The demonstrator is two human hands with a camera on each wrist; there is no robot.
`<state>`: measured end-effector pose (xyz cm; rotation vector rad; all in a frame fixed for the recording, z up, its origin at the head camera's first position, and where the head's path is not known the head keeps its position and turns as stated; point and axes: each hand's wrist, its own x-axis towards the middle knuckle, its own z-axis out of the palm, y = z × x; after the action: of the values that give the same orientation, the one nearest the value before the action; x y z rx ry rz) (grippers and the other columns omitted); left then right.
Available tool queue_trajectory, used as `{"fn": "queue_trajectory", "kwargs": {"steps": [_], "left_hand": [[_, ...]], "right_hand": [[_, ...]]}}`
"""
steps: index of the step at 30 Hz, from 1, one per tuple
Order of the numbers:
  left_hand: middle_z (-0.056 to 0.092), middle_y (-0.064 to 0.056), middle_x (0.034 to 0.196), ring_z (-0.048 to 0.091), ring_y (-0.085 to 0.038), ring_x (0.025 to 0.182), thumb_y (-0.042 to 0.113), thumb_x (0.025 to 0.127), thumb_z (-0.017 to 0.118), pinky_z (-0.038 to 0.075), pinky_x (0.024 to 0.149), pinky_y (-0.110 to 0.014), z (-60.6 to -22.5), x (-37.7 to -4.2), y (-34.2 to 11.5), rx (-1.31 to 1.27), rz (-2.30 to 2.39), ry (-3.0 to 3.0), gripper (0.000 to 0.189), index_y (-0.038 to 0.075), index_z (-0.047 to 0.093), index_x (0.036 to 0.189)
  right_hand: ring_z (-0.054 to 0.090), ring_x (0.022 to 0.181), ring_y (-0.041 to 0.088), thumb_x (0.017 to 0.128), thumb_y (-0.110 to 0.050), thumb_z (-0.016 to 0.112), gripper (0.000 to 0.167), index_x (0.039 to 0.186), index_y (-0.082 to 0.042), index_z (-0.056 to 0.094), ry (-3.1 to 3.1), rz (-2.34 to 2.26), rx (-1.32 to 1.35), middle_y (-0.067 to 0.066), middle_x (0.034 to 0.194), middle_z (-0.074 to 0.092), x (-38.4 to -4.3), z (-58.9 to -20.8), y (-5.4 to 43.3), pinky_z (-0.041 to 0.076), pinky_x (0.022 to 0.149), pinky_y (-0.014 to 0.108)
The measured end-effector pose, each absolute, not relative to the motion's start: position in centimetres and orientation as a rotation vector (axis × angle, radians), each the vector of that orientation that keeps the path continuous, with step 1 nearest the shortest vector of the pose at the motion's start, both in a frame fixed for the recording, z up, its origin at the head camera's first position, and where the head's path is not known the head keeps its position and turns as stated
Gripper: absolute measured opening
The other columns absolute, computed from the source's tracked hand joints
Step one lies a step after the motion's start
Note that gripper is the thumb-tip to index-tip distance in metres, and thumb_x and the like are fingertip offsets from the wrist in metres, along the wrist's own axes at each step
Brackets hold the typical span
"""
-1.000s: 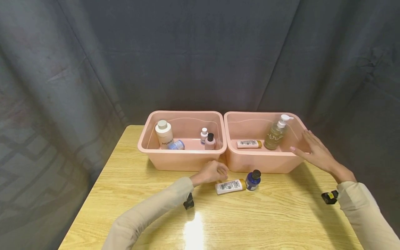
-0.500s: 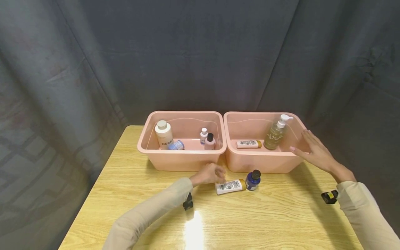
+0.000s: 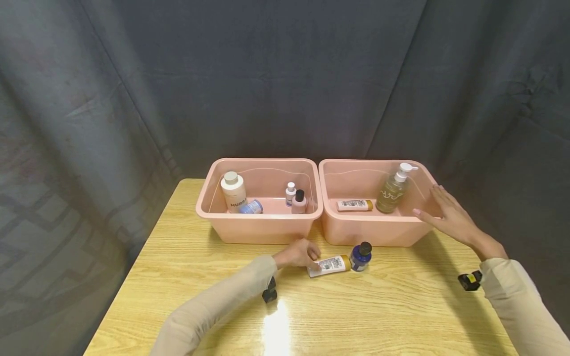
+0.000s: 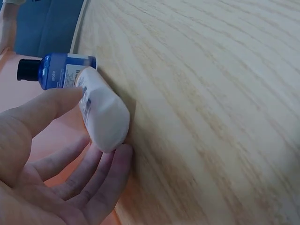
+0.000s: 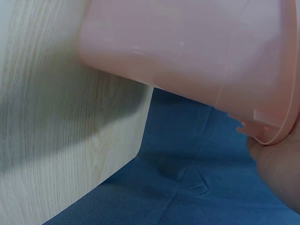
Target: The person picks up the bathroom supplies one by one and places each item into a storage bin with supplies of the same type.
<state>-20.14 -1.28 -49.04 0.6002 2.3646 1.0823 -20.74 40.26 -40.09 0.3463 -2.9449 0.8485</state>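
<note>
A white tube (image 3: 330, 265) with a gold cap lies on the table in front of the two pink bins. My left hand (image 3: 299, 253) is at its uncapped end. In the left wrist view, the thumb lies against the printed side of the tube (image 4: 104, 115), and the fingers curl around the end. Touching or close to the cap stands a blue bottle (image 3: 360, 257) with a black cap. My right hand (image 3: 451, 220) rests on the right rim of the right pink bin (image 3: 365, 230), fingers extended and thumb spread toward the front rim.
Inside the left pink bin (image 3: 262, 230) are a large white bottle (image 3: 233, 193), a small blue container (image 3: 252, 206), a small white bottle (image 3: 290, 194) and a pink bottle (image 3: 299, 202). The right bin holds another tube (image 3: 354, 205) and a pump bottle (image 3: 392, 193).
My left hand has moved down and toward the near side onto the tube's end, its fingers now around it. The right hand, the bins and the blue bottle have stayed put.
</note>
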Motion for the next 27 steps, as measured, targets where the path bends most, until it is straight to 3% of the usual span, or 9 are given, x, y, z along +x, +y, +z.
{"fn": "queue_trajectory", "kwargs": {"steps": [7, 27], "left_hand": [[0.068, 0.002, 0.084, 0.059, -0.006, 0.076, 0.006, 0.067, 0.090, 0.049, 0.074, -0.018, -49.46, -19.98, -1.00, 0.620, 0.997, 2.431, 0.037, 0.004, 0.074, 0.100], [0.070, 0.000, 0.082, 0.061, -0.006, 0.074, 0.004, 0.068, 0.089, 0.051, 0.072, -0.018, -49.21, -19.76, -0.83, 0.623, 0.955, 2.414, 0.030, 0.003, 0.074, 0.094]], "right_hand": [[-0.009, 0.147, 0.044, 0.097, -0.041, 0.060, 0.094, 0.157, -0.002, 0.000, -2.947, 0.855, 0.340, 0.022, 0.162, -0.008, -20.67, -40.03, 40.23, -0.005, 0.110, 0.071], [-0.008, 0.147, 0.045, 0.096, -0.040, 0.061, 0.093, 0.156, 0.002, 0.002, -2.946, 0.813, 0.352, 0.026, 0.161, -0.004, -20.88, -40.16, 40.25, -0.003, 0.111, 0.070]]}}
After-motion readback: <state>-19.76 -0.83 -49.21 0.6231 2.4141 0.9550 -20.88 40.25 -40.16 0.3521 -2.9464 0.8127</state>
